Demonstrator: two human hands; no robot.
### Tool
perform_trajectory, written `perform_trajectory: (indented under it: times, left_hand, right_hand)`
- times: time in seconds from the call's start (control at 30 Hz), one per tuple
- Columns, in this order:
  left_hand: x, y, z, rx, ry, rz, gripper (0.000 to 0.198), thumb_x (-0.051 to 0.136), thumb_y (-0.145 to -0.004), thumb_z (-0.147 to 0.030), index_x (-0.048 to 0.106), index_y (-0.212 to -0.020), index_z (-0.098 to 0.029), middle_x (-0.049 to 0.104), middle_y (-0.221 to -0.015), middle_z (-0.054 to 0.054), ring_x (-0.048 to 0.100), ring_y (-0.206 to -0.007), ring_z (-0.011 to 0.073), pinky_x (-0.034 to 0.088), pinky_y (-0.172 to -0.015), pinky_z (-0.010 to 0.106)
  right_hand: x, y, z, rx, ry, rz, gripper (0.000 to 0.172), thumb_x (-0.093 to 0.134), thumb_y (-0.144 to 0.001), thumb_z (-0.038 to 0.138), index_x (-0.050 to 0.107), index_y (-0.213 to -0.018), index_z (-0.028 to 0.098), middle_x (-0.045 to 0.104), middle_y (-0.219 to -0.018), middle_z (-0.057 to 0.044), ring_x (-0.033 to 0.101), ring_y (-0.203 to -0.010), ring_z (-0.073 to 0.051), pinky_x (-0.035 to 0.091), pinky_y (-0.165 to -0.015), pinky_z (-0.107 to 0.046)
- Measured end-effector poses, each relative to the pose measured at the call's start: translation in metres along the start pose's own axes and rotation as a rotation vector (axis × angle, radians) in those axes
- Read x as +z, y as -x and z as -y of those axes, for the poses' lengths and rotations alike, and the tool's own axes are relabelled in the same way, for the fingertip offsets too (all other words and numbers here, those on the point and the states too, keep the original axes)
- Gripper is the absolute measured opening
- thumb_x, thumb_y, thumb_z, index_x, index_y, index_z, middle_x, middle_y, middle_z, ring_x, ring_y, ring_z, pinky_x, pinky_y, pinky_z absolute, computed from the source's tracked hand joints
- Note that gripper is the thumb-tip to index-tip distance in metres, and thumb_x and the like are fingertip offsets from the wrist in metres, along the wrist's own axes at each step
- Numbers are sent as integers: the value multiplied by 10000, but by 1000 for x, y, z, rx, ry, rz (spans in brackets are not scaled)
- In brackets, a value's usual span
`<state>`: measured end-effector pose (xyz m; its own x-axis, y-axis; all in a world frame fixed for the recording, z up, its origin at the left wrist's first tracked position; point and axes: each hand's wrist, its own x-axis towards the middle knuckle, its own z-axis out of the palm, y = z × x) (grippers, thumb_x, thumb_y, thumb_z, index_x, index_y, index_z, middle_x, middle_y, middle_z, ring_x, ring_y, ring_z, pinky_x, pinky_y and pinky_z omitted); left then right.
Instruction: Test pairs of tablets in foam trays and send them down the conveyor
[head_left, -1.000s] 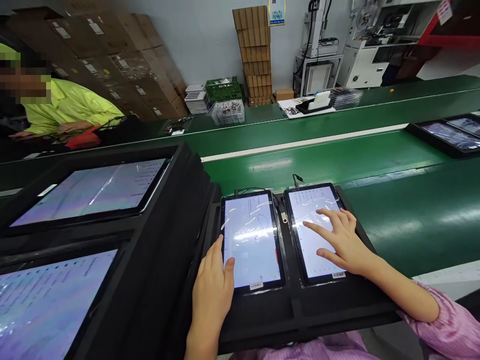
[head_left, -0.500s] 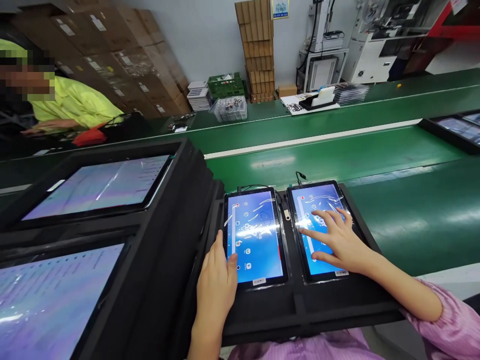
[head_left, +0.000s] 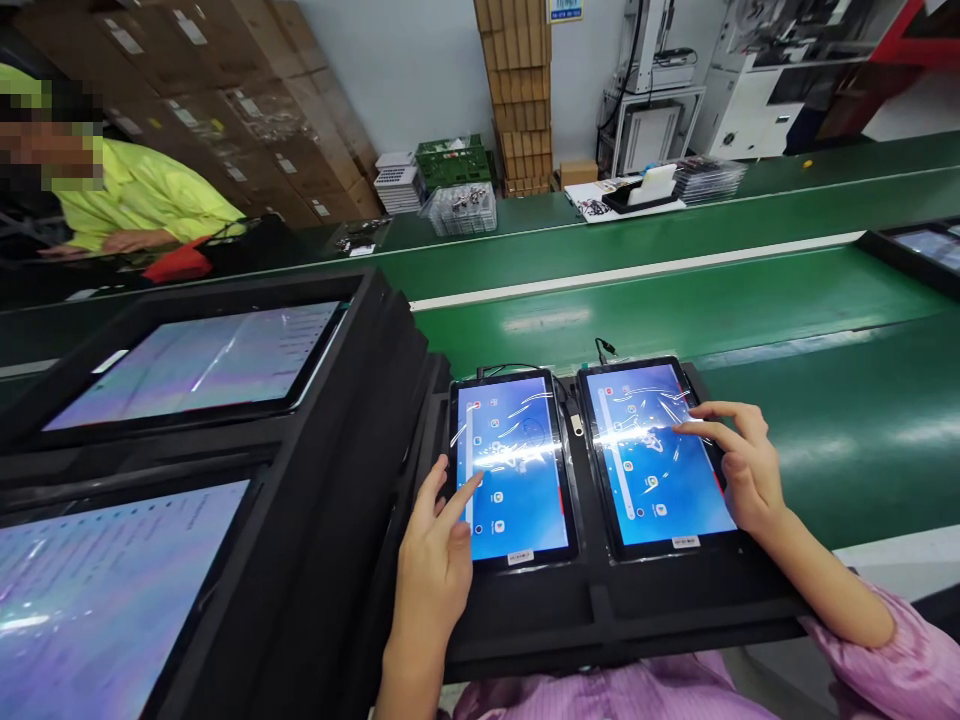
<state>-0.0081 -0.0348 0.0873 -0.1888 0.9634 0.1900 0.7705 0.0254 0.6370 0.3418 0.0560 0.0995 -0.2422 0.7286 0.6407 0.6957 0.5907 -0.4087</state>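
Observation:
Two lit tablets lie side by side in a black foam tray [head_left: 600,610] in front of me. My left hand [head_left: 435,560] rests at the left tablet's [head_left: 517,465] lower left edge, index finger stretched onto its blue screen, holding nothing. My right hand [head_left: 739,460] hovers at the right tablet's [head_left: 652,455] right edge, fingers spread, fingertips touching the screen near its upper right. Both screens show rows of icons under glossy film. Cables run from the tablets' top ends.
A tall stack of black trays [head_left: 225,470] with two larger lit tablets stands at my left. The green conveyor [head_left: 675,310] runs behind, carrying another tray [head_left: 919,250] at far right. A person in yellow [head_left: 127,200] leans across the belt. Cartons and machines line the wall.
Both screens went from white pages to blue icon screens. My right hand slid from mid-screen to the right tablet's right edge. My left index finger lifted and pointed onto the left screen.

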Motion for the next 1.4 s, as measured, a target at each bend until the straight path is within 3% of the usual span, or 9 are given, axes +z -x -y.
perform_trajectory:
  times: [0.13,0.2,0.33,0.53,0.73,0.93,1.1,1.23,1.4]
  left_hand:
    - [6,-6,-3,24,-132,113,791,184,-913,-736,356,-1531,-274,182,-1650,181,392,-1429,404,513,-995,557]
    - [10,-12,-11,18,-220,127,876,201,-876,-776,298,-1556,-232,146,-1639,250,389,-1416,451,512,-965,590]
    - [13,-24,-29,7,-375,178,919,222,-854,-794,347,-1536,-190,170,-1608,314,457,-1350,490,542,-870,593]
    - [12,-27,-23,-64,-409,102,754,229,-950,-675,311,-1551,-227,251,-1600,263,618,-1190,395,589,-775,492]
    - [11,-28,-1,21,-333,37,667,237,-993,-583,298,-1554,-229,475,-1490,189,511,-1324,350,543,-946,516]
    - [9,-32,-5,-30,-329,76,688,208,-983,-614,367,-1526,-222,466,-1496,193,513,-1314,358,550,-925,522]
    - [6,-32,-9,-87,-323,112,659,219,-980,-622,434,-1491,-265,459,-1511,171,512,-1313,368,560,-892,519]
    - [8,-30,-8,-29,-248,43,704,228,-978,-628,309,-1547,-221,470,-1504,176,508,-1325,351,514,-977,536]
    - [9,-26,-3,-34,-190,37,768,261,-961,-658,242,-1566,-186,445,-1528,193,492,-1346,362,480,-1023,560]
  right_hand:
    - [1,1,1,20,30,3,646,137,-1021,545,718,-1053,267,607,-1062,-98,570,-1005,-279,400,-898,-485]
    - [3,2,0,17,47,20,641,142,-1021,545,718,-1067,269,611,-1057,-97,567,-1002,-277,390,-896,-480]
    - [9,5,-3,31,85,70,632,144,-1019,535,714,-1133,287,597,-1107,-99,535,-1051,-289,356,-911,-487]
    - [16,10,-8,22,130,212,540,207,-1030,475,722,-1163,379,506,-1271,-81,448,-1172,-306,296,-963,-518]
    - [22,8,-10,-5,268,284,507,234,-1022,505,631,-1313,386,475,-1306,-118,410,-1169,-324,293,-943,-528]
    - [34,-1,-6,-134,364,374,502,311,-991,578,573,-1376,391,435,-1343,-131,390,-1186,-327,258,-994,-560]
    - [33,-2,-4,-129,344,300,519,306,-989,587,542,-1389,355,421,-1353,-133,393,-1200,-324,263,-1015,-561]
    - [26,0,-4,-78,266,204,513,335,-980,565,469,-1420,338,451,-1313,-129,417,-1160,-335,268,-1003,-565]
    - [20,3,-6,-23,210,123,404,357,-983,490,494,-1297,276,504,-1234,-125,460,-1094,-316,281,-981,-539]
